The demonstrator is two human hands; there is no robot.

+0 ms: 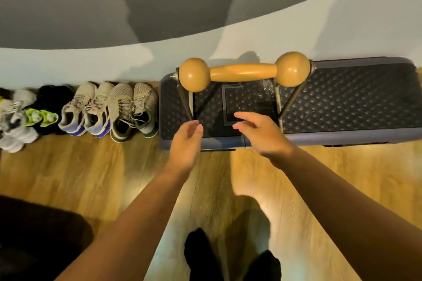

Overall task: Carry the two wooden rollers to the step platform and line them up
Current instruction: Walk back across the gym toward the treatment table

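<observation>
One wooden roller (243, 72), with a ball at each end of a thick handle, stands on thin metal legs on the left half of the step platform (347, 98), close to the wall. The platform is dark, studded rubber with a grey-blue rim. My left hand (187, 141) hovers at the platform's front left edge, fingers loosely apart, holding nothing. Over the platform's front middle, my right hand (258, 132) is spread open and empty. Both hands are short of the roller and not touching it. No second roller is in view.
A row of several sneakers (109, 109) lines the wall left of the platform. The floor (80, 171) is wood laminate. A dark object (34, 235) sits at the lower left. My feet in black socks (228, 260) stand below the hands.
</observation>
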